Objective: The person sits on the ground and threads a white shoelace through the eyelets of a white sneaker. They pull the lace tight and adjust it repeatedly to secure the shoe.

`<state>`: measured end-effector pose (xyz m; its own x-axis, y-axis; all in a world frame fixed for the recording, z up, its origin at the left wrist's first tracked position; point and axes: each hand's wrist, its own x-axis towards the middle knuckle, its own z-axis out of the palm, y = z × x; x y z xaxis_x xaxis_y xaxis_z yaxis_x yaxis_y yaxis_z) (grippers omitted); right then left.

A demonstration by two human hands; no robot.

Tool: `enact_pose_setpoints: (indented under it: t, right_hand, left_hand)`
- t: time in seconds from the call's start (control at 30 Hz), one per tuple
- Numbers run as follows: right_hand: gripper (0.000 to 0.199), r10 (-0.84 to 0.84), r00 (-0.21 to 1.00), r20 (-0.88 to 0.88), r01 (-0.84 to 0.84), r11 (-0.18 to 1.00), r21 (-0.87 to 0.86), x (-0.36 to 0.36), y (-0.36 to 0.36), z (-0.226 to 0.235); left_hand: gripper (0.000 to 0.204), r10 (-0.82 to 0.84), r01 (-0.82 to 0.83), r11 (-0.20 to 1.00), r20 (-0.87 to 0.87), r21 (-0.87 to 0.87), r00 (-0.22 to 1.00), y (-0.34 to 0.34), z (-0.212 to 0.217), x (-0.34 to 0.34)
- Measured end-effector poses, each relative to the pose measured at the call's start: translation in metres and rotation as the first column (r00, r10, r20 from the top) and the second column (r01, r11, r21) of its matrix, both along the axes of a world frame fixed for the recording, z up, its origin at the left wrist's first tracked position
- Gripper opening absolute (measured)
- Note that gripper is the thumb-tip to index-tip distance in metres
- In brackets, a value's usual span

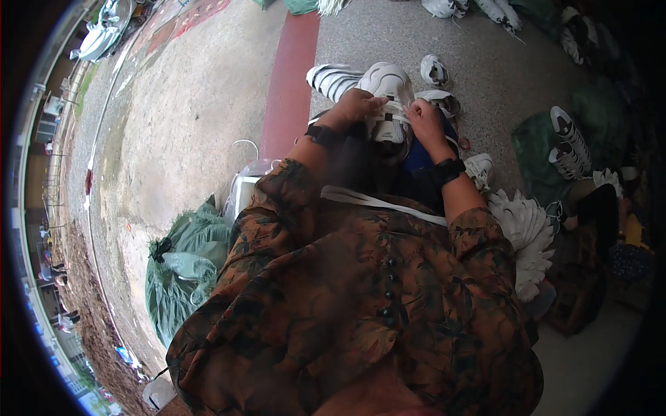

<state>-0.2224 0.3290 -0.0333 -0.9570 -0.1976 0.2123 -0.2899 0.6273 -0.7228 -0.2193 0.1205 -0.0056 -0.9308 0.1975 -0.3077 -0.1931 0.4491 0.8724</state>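
A white shoe upper [387,80] lies over my lap, toe pointing away from me, with a dark opening and a light tongue toward my body. My left hand [357,107] grips its left side, thumb and fingers pressed at the middle by the lacing area. On the other side my right hand [427,125] is closed with its fingertips pinched at the edge of the same upper. A thin white strip crosses between the two hands; whether it is a lace or a strap I cannot tell. Left of the upper sits a row of nested white uppers [334,80].
Single white uppers [435,71] lie just beyond my right hand. A large fanned pile of white pieces [524,239] is by my right elbow. Green sacks [191,263] stand at left and right. Another person's arm [596,197] shows at the far right. A red stripe [291,76] crosses the ground.
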Motion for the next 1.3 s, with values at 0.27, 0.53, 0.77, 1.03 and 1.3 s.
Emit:
enact_pose_setpoints:
  t: [0.27,0.53,0.77,1.03,1.3]
  right_hand:
    - [0.008,-0.037,0.999,-0.026,0.018,0.86,-0.51,0.013,0.024,0.003]
    - [0.005,-0.009,0.952,0.305,0.254,0.575,-0.777,0.047,0.083,0.023]
    - [0.007,0.115,0.977,-0.182,-0.049,0.942,0.332,0.058,0.085,0.019]
    - [0.016,0.057,0.967,-0.25,0.041,0.928,0.371,0.049,0.069,0.013]
    - [0.033,0.131,0.991,-0.034,-0.117,0.955,0.272,0.046,-0.013,0.034]
  left_hand:
    - [0.047,-0.039,-0.028,0.953,-0.213,-0.303,0.976,0.006,-0.002,0.015]
    - [0.034,0.078,-0.166,0.957,-0.343,-0.238,0.936,0.013,-0.004,0.026]
    - [0.029,0.1,-0.235,0.944,-0.476,-0.233,0.874,-0.009,0.004,0.057]
    - [0.036,0.023,-0.144,0.933,-0.345,-0.33,0.938,-0.039,0.017,0.072]
    - [0.032,-0.087,-0.224,0.847,-0.54,-0.483,0.837,0.016,0.0,0.054]
